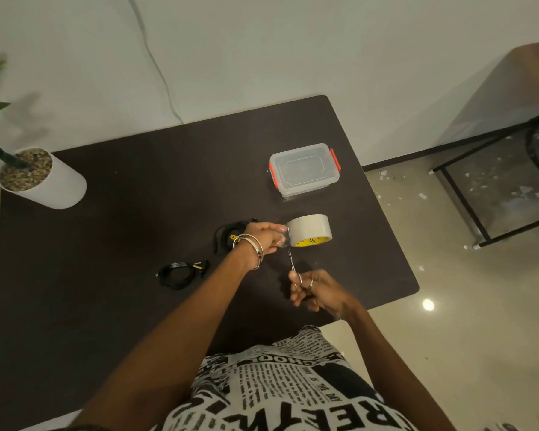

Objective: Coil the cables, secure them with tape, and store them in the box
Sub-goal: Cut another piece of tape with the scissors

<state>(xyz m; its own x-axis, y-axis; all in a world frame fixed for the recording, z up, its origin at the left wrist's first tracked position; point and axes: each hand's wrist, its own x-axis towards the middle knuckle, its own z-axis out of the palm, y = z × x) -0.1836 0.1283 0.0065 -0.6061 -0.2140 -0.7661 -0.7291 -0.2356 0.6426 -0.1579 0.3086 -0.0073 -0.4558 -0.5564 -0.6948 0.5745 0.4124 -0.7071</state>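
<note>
From my remote seat I take the clear plastic box with orange latches as my landmark; its lid is on and it sits on the dark brown table. Just nearer me than the box, the roll of pale packing tape with a yellow core hangs above the table, a pulled strip pinched in the fingers of my left hand. Nearer still, my right hand grips small steel scissors, their tips pointing up at the strip. Left of the box lie two coiled black cables, one partly hidden behind my left wrist. A white cylindrical plant pot stands far left.
</note>
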